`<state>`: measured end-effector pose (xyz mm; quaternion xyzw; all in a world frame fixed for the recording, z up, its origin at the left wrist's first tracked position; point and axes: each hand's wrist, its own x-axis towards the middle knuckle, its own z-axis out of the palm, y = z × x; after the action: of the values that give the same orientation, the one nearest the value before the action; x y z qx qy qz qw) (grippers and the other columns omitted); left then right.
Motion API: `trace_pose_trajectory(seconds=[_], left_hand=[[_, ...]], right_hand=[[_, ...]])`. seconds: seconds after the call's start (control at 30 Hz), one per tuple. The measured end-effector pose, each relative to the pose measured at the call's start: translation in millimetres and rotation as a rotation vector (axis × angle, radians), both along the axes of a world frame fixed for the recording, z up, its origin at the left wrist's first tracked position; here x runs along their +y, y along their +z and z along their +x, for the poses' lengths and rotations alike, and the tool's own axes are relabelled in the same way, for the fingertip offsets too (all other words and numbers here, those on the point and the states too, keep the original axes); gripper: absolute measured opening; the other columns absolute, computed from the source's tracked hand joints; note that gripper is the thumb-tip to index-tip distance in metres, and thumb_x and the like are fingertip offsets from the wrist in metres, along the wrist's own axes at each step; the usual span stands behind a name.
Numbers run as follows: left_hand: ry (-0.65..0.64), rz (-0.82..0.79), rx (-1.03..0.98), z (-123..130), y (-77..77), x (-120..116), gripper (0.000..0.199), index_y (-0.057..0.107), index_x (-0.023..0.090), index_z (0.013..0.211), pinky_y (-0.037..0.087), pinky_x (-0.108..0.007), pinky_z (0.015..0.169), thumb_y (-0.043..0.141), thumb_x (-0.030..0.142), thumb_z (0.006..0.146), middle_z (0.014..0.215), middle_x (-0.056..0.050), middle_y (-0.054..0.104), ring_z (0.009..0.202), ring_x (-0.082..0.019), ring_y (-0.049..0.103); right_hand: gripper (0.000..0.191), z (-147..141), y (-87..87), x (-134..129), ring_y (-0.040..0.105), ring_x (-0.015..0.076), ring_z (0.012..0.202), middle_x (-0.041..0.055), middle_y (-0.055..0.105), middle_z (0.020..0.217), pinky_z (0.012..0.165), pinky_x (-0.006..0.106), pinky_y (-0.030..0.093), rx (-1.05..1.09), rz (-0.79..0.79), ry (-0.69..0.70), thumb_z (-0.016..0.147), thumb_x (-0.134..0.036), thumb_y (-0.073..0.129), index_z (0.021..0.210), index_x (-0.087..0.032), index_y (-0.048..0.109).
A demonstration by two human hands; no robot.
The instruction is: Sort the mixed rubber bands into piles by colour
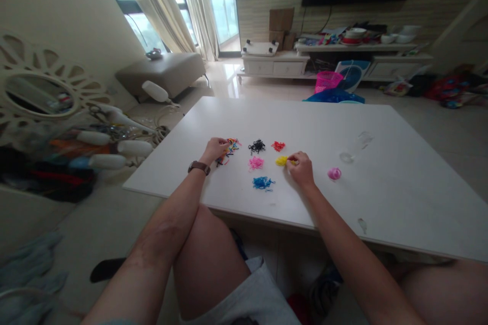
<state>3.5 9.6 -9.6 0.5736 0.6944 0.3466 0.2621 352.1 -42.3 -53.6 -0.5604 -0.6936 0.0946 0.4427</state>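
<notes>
Fingers on both the left hand (214, 149) and right hand (302, 168) look drawn in, but they're too small to tell whether they're actually pinching anything. White table (312, 119) mid-frame has things spaced out, probably so colours don't mix; pink basket (327, 81), upper right of centre, contents unclear. Left's at the multicoloured pile (232, 148), right's touching the smaller yellow pile (280, 161), both mid-frame.

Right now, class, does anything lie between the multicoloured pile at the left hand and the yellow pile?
Yes: the black pile and, nearer the camera, the pink pile flank the straight path from the multicoloured pile to the yellow pile, leaving a narrow gap.
</notes>
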Motion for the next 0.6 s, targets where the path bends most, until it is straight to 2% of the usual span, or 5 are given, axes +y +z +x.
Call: trace_pose_trajectory(seconds=[0.17, 0.3, 0.43, 0.6], left_hand=[[-0.082, -0.019, 0.232, 0.0, 0.1, 2.9, 0.014, 0.079, 0.014, 0.073, 0.038, -0.026, 0.055, 0.07, 0.016, 0.063, 0.05, -0.002, 0.061, 0.053, -0.015, 0.054], [-0.092, -0.01, 0.252, 0.7, -0.5, 2.3, 0.009, 0.076, 0.014, 0.069, 0.04, -0.026, 0.057, 0.069, 0.015, 0.063, 0.055, -0.003, 0.063, 0.056, -0.015, 0.055], [-0.024, -0.02, 0.027, -0.3, -0.7, -0.6, 0.008, 0.069, 0.016, 0.07, 0.036, -0.025, 0.05, 0.065, 0.023, 0.067, 0.056, 0.0, 0.059, 0.052, -0.013, 0.051], [0.096, -0.055, -0.454, -4.9, 0.4, 1.6, 0.012, 0.048, 0.02, 0.058, 0.034, -0.025, 0.047, 0.057, 0.022, 0.066, 0.05, 0.003, 0.044, 0.046, -0.011, 0.041]], right_hand=[[0.008, -0.8, 0.1, 0.1, 0.055, 0.0237, 0.083, 0.0052, 0.061, 0.08, 0.079, 0.038, 0.046, -0.004, -0.001, -0.003, 0.077, -0.021, 0.056, 0.069, -0.023, 0.058], [0.009, -0.7, -0.4, 0.3, 0.055, 0.024, 0.085, 0.0052, 0.06, 0.079, 0.08, 0.037, 0.046, -0.013, 0.006, 0.002, 0.077, -0.02, 0.056, 0.069, -0.023, 0.058], [0.008, -0.1, -1.8, 0.9, 0.055, 0.0237, 0.084, 0.0048, 0.061, 0.079, 0.079, 0.037, 0.046, -0.01, 0.014, 0.012, 0.077, -0.02, 0.057, 0.07, -0.023, 0.058], [0.008, -0.2, -2.0, 1.2, 0.055, 0.0238, 0.084, 0.0049, 0.061, 0.08, 0.079, 0.037, 0.046, -0.009, 0.007, 0.012, 0.077, -0.02, 0.057, 0.069, -0.023, 0.058]])
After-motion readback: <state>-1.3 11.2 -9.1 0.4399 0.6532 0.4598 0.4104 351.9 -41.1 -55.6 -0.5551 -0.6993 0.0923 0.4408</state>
